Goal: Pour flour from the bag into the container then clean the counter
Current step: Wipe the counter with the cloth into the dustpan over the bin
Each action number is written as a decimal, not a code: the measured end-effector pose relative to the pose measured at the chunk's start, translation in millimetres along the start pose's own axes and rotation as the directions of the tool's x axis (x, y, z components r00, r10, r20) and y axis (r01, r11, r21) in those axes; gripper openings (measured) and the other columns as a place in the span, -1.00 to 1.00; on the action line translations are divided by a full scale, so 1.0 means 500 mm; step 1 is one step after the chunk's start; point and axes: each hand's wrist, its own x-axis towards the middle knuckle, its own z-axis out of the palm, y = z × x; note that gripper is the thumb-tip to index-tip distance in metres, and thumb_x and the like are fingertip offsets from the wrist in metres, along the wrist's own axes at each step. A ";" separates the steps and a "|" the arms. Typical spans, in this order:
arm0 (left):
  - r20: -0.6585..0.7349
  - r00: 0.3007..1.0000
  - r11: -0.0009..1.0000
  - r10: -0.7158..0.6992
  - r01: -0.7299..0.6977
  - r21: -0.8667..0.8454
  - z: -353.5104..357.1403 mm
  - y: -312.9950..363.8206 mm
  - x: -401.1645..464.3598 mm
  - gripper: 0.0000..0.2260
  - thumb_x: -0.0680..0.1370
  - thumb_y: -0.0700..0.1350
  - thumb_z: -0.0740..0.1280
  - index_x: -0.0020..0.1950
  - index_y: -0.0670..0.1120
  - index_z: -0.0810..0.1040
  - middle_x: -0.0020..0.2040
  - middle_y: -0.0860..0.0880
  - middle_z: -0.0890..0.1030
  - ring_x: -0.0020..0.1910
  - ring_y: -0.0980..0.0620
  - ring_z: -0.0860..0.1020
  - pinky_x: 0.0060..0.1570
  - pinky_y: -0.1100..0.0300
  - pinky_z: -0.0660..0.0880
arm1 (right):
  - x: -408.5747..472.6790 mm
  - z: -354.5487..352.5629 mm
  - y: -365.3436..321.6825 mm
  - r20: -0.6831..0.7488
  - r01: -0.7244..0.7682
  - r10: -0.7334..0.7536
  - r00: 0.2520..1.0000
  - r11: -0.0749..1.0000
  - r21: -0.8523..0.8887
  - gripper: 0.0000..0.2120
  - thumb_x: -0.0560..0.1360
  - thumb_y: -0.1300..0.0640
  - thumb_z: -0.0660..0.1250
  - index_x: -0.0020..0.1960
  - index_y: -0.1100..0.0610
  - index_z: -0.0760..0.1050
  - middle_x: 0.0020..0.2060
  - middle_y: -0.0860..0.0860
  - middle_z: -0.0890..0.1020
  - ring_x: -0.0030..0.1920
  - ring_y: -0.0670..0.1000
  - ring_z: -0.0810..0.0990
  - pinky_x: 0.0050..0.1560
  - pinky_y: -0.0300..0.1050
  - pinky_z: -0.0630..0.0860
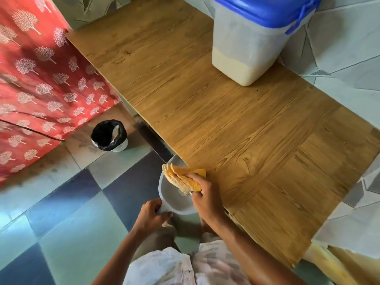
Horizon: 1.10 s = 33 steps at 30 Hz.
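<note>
Container [246,44]: translucent tub with blue lid on, flour filling roughly its lower part; stands on the counter [236,124] well beyond both hands, toward the far end. No flour bag can be identified in view, though something pale sits in the black-lined bin [109,135] on the floor, forward and to the left of the left hand; cannot tell what it is. Judgement: pouring step is complete, cleaning step is in hand and near its end. Counter surface shows no obvious flour patches from here, though fine dust would not resolve at this angle. Right hand [205,194] grips a folded yellow cloth [185,177] at the near counter edge, fingers curled over it, the cloth's free end hanging past the edge. Left hand [152,212] holds a grey dustpan [174,198], fingers wrapped round its handle, the pan held just below the counter edge and directly under the cloth. The pan's inside looks pale grey; whether flour lies in it cannot be told. Judgement: the current action is sweeping residue off the edge into the pan. Next move likely calls for keeping the pan level while it leaves the edge, then carrying it across to the bin and tipping it slowly so the dust does not billow. Risk: tilting early drops flour on the checkered floor [72,202] below the hands.
</note>
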 end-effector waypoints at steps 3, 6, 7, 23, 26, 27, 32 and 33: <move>-0.051 0.997 0.997 -0.065 0.063 -0.049 -0.033 -0.037 0.012 -0.65 0.37 -0.20 0.56 -0.44 0.13 0.49 -0.51 0.25 0.53 -0.52 0.20 0.45 -0.47 0.37 0.34 | 0.041 0.033 -0.038 -0.032 0.009 -0.006 0.999 0.997 0.082 -0.45 0.42 0.54 0.23 0.27 0.11 0.62 0.09 -0.21 0.67 0.12 -0.31 0.61 0.12 -0.32 0.59; -0.080 0.989 0.985 -0.126 0.115 -0.130 -0.079 -0.104 0.030 -0.74 0.35 -0.15 0.53 -0.38 0.14 0.53 -0.53 0.15 0.48 -0.53 0.18 0.35 -0.47 0.16 0.35 | 0.091 0.084 -0.069 -0.084 0.022 -0.013 0.996 0.993 0.119 -0.45 0.39 0.56 0.18 0.23 0.17 0.64 0.07 -0.16 0.70 0.11 -0.26 0.64 0.15 -0.26 0.61; -0.087 0.986 0.983 -0.140 0.128 -0.134 -0.103 -0.132 0.040 -0.81 0.33 -0.06 0.51 -0.33 0.11 0.52 -0.53 0.12 0.45 -0.52 0.12 0.34 -0.48 0.09 0.36 | 0.111 0.110 -0.077 -0.107 0.031 -0.018 0.994 0.992 0.122 -0.43 0.38 0.56 0.18 0.23 0.17 0.65 0.07 -0.10 0.72 0.11 -0.20 0.67 0.15 -0.19 0.63; -0.211 0.931 0.904 -0.296 0.202 -0.376 -0.531 -0.445 0.264 -0.83 0.34 -0.06 0.48 -0.26 -0.12 0.56 -0.43 0.13 0.49 -0.43 0.22 0.37 -0.42 0.22 0.33 | 0.463 0.579 -0.261 -0.084 -0.009 0.020 0.996 0.991 0.131 -0.48 0.44 0.53 0.32 0.17 -0.01 0.64 -0.02 -0.26 0.68 0.04 -0.28 0.64 -0.02 -0.45 0.53; -0.232 0.911 0.884 -0.341 0.226 -0.410 -0.595 -0.499 0.322 -0.83 0.33 -0.02 0.46 -0.26 -0.09 0.56 -0.41 0.12 0.52 -0.43 0.18 0.41 -0.41 0.17 0.37 | 0.541 0.658 -0.273 -0.084 -0.057 0.067 0.994 0.992 0.117 -0.53 0.44 0.53 0.33 0.18 0.08 0.65 -0.04 -0.31 0.63 0.01 -0.40 0.59 -0.04 -0.57 0.46; -0.236 0.904 0.877 -0.357 0.237 -0.418 -0.616 -0.515 0.346 -0.82 0.33 -0.02 0.46 -0.28 -0.08 0.53 -0.43 0.11 0.50 -0.44 0.18 0.40 -0.41 0.16 0.36 | 0.570 0.688 -0.272 -0.080 -0.070 0.079 0.994 0.991 0.113 -0.53 0.43 0.53 0.33 0.17 0.07 0.65 -0.05 -0.33 0.63 -0.01 -0.41 0.59 -0.04 -0.57 0.45; -0.292 0.861 0.871 -0.417 0.286 -0.399 -0.700 -0.593 0.482 -0.82 0.44 -0.18 0.46 -0.26 0.00 0.50 -0.38 0.08 0.57 -0.46 0.18 0.46 -0.45 0.31 0.39 | 0.717 0.837 -0.237 -0.057 -0.114 0.119 0.991 0.990 0.080 -0.50 0.44 0.49 0.32 0.07 -0.10 0.62 -0.12 -0.34 0.66 0.00 -0.29 0.62 0.01 -0.31 0.54; -0.286 0.857 0.863 -0.428 0.294 -0.410 -0.714 -0.619 0.519 -0.87 0.48 -0.18 0.44 -0.19 0.01 0.54 -0.31 0.05 0.62 -0.40 0.15 0.51 -0.41 0.26 0.46 | 0.752 0.873 -0.221 -0.052 -0.132 0.136 0.989 0.988 0.080 -0.50 0.44 0.49 0.30 0.05 -0.09 0.64 -0.13 -0.32 0.68 -0.01 -0.25 0.64 0.02 -0.24 0.58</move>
